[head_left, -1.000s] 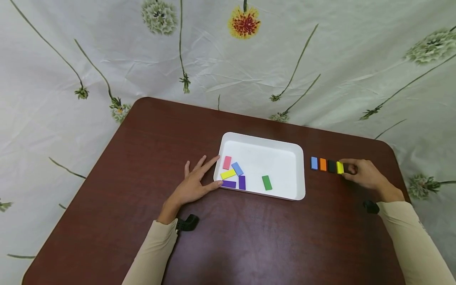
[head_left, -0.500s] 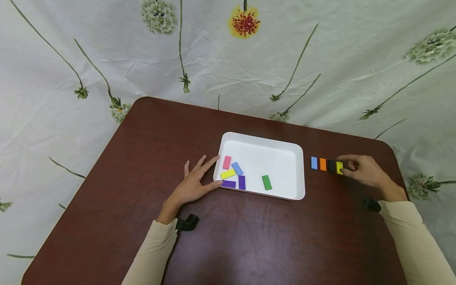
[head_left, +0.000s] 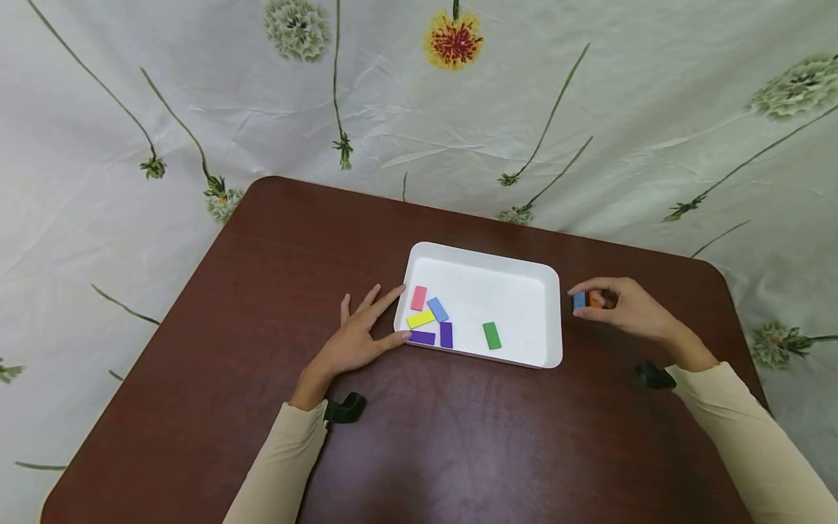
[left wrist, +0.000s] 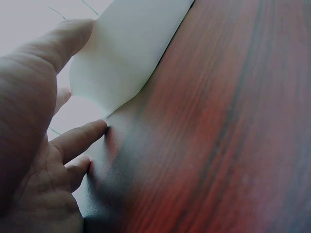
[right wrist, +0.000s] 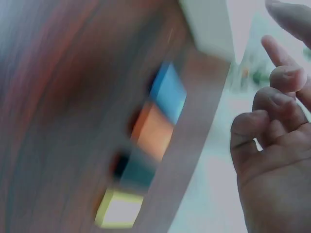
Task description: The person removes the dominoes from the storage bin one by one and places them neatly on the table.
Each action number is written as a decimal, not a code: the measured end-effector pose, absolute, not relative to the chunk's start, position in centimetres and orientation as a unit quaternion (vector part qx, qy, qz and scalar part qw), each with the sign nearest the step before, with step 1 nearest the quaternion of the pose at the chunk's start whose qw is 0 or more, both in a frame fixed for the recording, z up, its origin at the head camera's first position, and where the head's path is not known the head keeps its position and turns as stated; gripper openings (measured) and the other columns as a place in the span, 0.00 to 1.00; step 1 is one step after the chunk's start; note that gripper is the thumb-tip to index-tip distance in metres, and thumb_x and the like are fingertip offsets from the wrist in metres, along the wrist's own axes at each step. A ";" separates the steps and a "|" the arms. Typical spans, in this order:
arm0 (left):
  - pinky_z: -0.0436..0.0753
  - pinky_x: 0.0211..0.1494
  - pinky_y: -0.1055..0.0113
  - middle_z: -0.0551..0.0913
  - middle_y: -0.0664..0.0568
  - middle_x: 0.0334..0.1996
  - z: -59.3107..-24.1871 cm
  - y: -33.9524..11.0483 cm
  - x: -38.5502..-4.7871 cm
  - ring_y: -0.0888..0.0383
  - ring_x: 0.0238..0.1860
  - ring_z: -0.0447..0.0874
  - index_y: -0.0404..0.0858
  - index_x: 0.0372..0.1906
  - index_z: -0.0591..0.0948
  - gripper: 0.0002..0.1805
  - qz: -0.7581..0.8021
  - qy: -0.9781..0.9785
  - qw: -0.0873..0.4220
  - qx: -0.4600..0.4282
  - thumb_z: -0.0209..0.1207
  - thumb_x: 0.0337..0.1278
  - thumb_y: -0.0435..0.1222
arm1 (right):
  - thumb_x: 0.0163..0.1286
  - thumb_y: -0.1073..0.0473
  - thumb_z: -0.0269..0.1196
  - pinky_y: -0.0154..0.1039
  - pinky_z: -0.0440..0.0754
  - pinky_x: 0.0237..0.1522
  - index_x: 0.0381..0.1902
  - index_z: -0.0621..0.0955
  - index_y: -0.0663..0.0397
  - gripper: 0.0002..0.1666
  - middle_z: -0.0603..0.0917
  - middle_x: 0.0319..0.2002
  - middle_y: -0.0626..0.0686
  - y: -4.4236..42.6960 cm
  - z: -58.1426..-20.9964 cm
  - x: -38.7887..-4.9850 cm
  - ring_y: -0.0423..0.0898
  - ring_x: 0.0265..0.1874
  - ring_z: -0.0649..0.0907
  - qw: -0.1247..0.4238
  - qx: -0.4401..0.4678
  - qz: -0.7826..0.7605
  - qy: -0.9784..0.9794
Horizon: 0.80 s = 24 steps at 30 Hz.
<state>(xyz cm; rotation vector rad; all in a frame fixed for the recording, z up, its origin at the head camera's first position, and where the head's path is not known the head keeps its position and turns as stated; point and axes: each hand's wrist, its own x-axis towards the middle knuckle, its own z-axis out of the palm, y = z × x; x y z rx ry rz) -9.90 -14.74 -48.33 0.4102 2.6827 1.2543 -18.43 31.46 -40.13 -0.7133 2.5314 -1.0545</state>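
A white tray (head_left: 517, 306) lies on the dark table. My left hand (head_left: 353, 338) touches its left end with spread, mostly straight fingers; the left wrist view shows the thumb (left wrist: 73, 41) against the tray wall (left wrist: 131, 48). My right hand (head_left: 631, 309) hovers over a row of coloured blocks, thumb and index finger spread about the blue block (head_left: 579, 300). Beside that is an orange block (head_left: 594, 299), partly covered. In the right wrist view, a black block (right wrist: 137, 171) and a yellow block (right wrist: 119, 209) continue the row, apart from my fingers.
Inside the tray, at the left, lie a pink block (head_left: 419, 298), a blue one (head_left: 437, 309), a yellow one (head_left: 420, 319) and two purple blocks (head_left: 447, 335). A green block (head_left: 492, 335) lies nearer the middle. A flowered cloth (head_left: 366, 94) hangs behind the table (head_left: 471, 437).
My right hand has left the yellow block at the row's right end and moved left to the blue one. The left hand and tray have stayed put.
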 end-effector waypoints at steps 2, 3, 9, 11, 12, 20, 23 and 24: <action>0.23 0.74 0.37 0.62 0.49 0.77 -48.3 -14.7 -9.9 0.45 0.81 0.43 0.58 0.79 0.56 0.45 0.420 0.894 0.074 0.137 0.64 0.61 0.54 | 0.64 0.65 0.71 0.36 0.66 0.23 0.51 0.83 0.66 0.19 0.65 0.24 0.51 30.1 -40.0 -18.5 0.42 0.21 0.64 0.187 -0.254 -0.406 0.858; 0.23 0.74 0.37 0.62 0.48 0.77 -48.3 -14.7 -9.9 0.45 0.81 0.43 0.58 0.79 0.56 0.45 0.421 0.894 0.073 0.137 0.65 0.60 0.54 | 0.63 0.65 0.71 0.36 0.66 0.23 0.51 0.82 0.67 0.19 0.64 0.24 0.53 29.5 -39.9 -18.5 0.43 0.22 0.63 0.202 -0.257 -0.418 0.847; 0.23 0.74 0.37 0.62 0.48 0.77 -48.2 -14.7 -9.9 0.45 0.81 0.43 0.58 0.79 0.56 0.45 0.420 0.894 0.073 0.136 0.64 0.61 0.54 | 0.62 0.64 0.72 0.35 0.64 0.24 0.50 0.83 0.67 0.19 0.63 0.23 0.52 25.5 -39.9 -18.7 0.40 0.23 0.63 0.254 -0.266 -0.430 0.824; 0.23 0.74 0.37 0.62 0.49 0.77 -48.3 -14.7 -9.9 0.46 0.81 0.43 0.58 0.79 0.56 0.45 0.419 0.895 0.074 0.135 0.64 0.61 0.54 | 0.61 0.65 0.73 0.35 0.63 0.25 0.51 0.83 0.67 0.21 0.62 0.23 0.50 24.3 -40.1 -18.8 0.40 0.23 0.62 0.280 -0.263 -0.432 0.816; 0.23 0.74 0.37 0.62 0.48 0.77 -48.3 -14.7 -9.9 0.45 0.81 0.43 0.58 0.79 0.56 0.45 0.419 0.895 0.074 0.136 0.64 0.61 0.54 | 0.61 0.65 0.73 0.34 0.64 0.26 0.51 0.83 0.67 0.21 0.62 0.23 0.49 23.8 -40.2 -18.9 0.39 0.23 0.62 0.295 -0.259 -0.433 0.812; 0.23 0.74 0.37 0.62 0.51 0.77 -48.4 -14.8 -9.9 0.46 0.82 0.43 0.59 0.80 0.56 0.45 0.415 0.896 0.075 0.136 0.64 0.61 0.54 | 0.59 0.65 0.74 0.33 0.64 0.32 0.51 0.84 0.63 0.22 0.63 0.23 0.48 20.5 -41.8 -19.3 0.40 0.26 0.65 0.363 -0.266 -0.388 0.804; 0.23 0.74 0.37 0.62 0.52 0.77 -48.5 -14.8 -9.9 0.47 0.82 0.43 0.60 0.80 0.55 0.45 0.413 0.897 0.078 0.136 0.63 0.61 0.55 | 0.58 0.66 0.75 0.33 0.63 0.33 0.52 0.83 0.63 0.23 0.63 0.25 0.48 19.7 -42.6 -19.2 0.42 0.28 0.65 0.374 -0.269 -0.377 0.803; 0.23 0.74 0.37 0.62 0.52 0.77 -48.5 -14.8 -9.9 0.47 0.82 0.43 0.60 0.80 0.55 0.45 0.412 0.898 0.078 0.136 0.63 0.61 0.55 | 0.57 0.66 0.75 0.34 0.63 0.33 0.52 0.83 0.63 0.23 0.63 0.25 0.48 19.5 -42.7 -19.1 0.43 0.29 0.65 0.377 -0.268 -0.376 0.803</action>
